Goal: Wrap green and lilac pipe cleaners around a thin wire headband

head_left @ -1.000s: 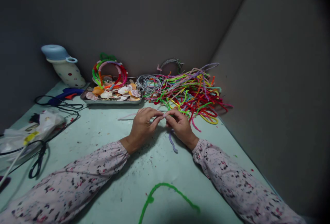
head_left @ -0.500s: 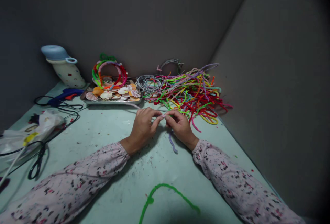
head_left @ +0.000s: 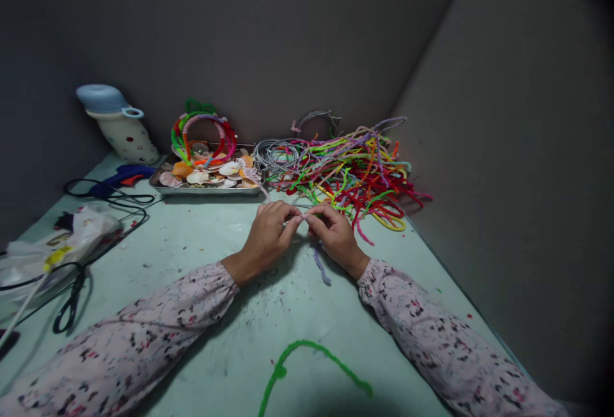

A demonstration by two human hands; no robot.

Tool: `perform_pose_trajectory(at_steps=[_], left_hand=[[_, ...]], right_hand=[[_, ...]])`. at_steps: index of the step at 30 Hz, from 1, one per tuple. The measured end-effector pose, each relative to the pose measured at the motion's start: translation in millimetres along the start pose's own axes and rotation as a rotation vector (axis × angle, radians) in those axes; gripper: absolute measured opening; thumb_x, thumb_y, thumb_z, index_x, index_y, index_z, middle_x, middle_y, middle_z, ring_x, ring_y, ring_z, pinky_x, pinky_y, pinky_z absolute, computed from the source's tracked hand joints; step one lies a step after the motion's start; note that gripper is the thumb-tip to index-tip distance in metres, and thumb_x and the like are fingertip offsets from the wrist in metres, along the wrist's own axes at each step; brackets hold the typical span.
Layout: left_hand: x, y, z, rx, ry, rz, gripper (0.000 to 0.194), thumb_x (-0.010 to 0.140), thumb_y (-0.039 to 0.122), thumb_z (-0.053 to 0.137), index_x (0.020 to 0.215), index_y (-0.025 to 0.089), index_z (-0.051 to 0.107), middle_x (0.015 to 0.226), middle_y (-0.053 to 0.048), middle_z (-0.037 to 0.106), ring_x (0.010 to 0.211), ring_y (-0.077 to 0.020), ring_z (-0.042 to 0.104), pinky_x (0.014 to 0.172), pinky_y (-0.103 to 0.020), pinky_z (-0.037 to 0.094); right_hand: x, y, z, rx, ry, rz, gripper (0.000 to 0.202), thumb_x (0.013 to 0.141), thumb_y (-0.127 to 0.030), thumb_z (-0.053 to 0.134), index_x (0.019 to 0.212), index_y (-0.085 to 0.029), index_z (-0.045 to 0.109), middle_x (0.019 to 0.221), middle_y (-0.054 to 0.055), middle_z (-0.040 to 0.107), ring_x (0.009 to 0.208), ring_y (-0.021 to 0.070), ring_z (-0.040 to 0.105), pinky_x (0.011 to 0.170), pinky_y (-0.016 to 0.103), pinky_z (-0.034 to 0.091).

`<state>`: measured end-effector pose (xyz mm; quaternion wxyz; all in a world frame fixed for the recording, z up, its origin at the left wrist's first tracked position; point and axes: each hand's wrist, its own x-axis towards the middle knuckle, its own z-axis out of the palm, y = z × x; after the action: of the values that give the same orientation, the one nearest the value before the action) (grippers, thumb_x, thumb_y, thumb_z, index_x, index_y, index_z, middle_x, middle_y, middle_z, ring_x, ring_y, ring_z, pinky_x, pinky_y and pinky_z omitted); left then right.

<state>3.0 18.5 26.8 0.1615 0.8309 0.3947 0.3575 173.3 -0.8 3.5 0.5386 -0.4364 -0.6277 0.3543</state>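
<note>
Both hands meet above the middle of the table, fingertips almost touching. My left hand [head_left: 272, 233] is closed in a pinch on a pale lilac pipe cleaner [head_left: 263, 192], whose free end sticks up behind the knuckles toward the tray. From the other side, my right hand [head_left: 336, 233] pinches the same pipe cleaner at the fingertips. A purple fuzzy end [head_left: 322, 268] hangs below my right hand; whether it belongs to the same piece is hidden. Just behind the fingers a thin grey wire shows in part. Nearer to me lies a bent green pipe cleaner [head_left: 307, 344].
Behind the hands stand a metal tray [head_left: 211, 192] of shells with colourful wrapped rings [head_left: 229, 142], coiled grey wire [head_left: 275, 156] and a heap of pipe cleaners [head_left: 364, 167]. At left are a bottle [head_left: 119, 126], a blue-handled tool [head_left: 119, 177], black cables [head_left: 71, 308] and a plastic bag [head_left: 91, 225].
The pale pipe cleaner's free end has swung from lying leftward to pointing up in front of the tray's right corner. Both hands stay nearly in place, still pinching.
</note>
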Motion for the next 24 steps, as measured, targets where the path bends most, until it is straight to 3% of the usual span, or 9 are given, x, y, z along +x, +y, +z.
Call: perform_pose_trajectory(at_steps=[24], left_hand=[[0.9, -1.7, -1.4, -0.13, -0.056, -0.045, 0.025, 0.093, 0.03, 0.044, 0.075, 0.018, 0.058, 0.076, -0.001, 0.061, 0.078, -0.0173, 0.055, 0.077, -0.033, 0.039]], right_hand=[[-0.8, -0.6, 0.6, -0.019, -0.021, -0.003, 0.018, 0.088, -0.039, 0.06, 0.088, -0.021, 0.063, 0.084, 0.001, 0.057, 0.061, 0.0103, 0.057, 0.055, 0.024, 0.047]])
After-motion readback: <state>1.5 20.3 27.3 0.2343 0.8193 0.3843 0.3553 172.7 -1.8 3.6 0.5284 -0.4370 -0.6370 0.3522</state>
